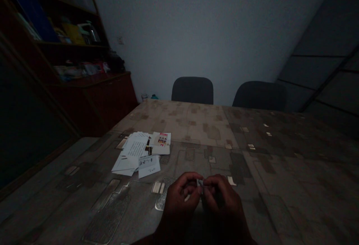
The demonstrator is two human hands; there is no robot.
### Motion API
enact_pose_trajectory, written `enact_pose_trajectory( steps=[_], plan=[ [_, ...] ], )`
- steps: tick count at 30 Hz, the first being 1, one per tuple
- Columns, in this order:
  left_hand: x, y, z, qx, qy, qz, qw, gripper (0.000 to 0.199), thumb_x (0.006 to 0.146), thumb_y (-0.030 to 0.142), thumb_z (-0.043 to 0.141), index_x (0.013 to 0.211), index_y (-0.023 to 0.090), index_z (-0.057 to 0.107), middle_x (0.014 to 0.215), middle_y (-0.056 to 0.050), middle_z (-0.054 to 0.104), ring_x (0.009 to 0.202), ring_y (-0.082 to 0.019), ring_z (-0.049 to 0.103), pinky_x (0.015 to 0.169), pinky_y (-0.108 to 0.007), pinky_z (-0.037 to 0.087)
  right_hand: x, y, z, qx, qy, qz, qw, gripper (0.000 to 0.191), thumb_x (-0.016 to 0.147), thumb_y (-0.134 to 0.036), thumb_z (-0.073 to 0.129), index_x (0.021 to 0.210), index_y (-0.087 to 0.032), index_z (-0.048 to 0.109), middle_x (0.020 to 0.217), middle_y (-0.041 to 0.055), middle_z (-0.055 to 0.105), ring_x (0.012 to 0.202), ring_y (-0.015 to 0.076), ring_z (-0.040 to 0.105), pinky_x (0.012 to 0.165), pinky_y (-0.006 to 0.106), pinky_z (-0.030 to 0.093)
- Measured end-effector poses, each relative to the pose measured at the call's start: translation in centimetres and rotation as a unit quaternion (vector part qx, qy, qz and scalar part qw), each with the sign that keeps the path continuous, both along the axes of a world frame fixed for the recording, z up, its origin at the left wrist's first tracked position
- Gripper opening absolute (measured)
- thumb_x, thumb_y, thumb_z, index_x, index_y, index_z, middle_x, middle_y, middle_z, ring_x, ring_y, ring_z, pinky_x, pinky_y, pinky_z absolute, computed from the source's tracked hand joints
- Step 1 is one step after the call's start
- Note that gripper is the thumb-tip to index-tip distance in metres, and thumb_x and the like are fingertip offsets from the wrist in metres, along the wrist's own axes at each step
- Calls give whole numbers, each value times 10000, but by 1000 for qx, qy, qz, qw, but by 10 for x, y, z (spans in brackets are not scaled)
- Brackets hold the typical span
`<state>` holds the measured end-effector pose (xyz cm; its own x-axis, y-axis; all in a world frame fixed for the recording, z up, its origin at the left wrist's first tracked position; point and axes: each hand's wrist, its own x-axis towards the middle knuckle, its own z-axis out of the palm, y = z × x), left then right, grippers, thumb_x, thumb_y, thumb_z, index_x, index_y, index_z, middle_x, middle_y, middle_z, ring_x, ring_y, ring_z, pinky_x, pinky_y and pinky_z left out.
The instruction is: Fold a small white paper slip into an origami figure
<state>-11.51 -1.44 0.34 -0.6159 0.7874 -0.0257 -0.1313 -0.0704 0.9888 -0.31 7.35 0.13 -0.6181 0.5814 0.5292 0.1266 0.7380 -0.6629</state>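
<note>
Small pale piece [199, 183], squarish, matl. unclear, is pinched btwn thumb & fingertips of L hand [179, 195] & R hand [223, 195], fingers curled, hands angled inward. Under fingers: brown-grey table surface [193, 121] w/ shiny rounded rects.; fwd-left, flat overlapping white printed papers [136, 146].

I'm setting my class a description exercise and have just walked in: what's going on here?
At a patterned table, a person's left hand and right hand hold a small pale piece between them; it is too small and dim to identify. Overlapping printed papers lie farther forward, to the left. Two dark chairs stand at the far side.
</note>
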Motion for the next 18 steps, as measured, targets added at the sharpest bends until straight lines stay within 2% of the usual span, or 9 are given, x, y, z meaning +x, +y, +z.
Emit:
enact_pose_trajectory(
  steps=[5, 11, 18],
  plan=[
    [-1, -1, -1, 31, -31, -9, 999, 172, 744, 236, 694, 894, 153, 676, 731, -19, 665, 696, -150, 627, 639, -212, 483, -1, -2, 2, -11, 12, 4, 1000, 86, 857, -163, 522, 826, -218, 580, 729, -3, 595, 660, 156, 570, 612, 253, 457],
    [-2, 1, 3, 23, -57, 18, 998, 211, 663, 253, 769, 828, 154, 684, 718, -32, 696, 701, -173, 654, 642, -227, 497, -2, -4, 1, -84, 16, -22, 996, 32, 826, -226, 583, 812, -210, 606, 689, -14, 602, 607, 149, 574, 573, 240, 447],
    [0, 3, -2, 45, -107, 32, 993, 292, 640, 297, 801, 860, 147, 681, 741, -49, 693, 698, -169, 655, 647, -231, 485, -4, -9, 6, -147, 27, -50, 987, 71, 810, -283, 596, 803, -213, 586, 646, -26, 576, 590, 150, 552, 579, 244, 441]
  ],
)
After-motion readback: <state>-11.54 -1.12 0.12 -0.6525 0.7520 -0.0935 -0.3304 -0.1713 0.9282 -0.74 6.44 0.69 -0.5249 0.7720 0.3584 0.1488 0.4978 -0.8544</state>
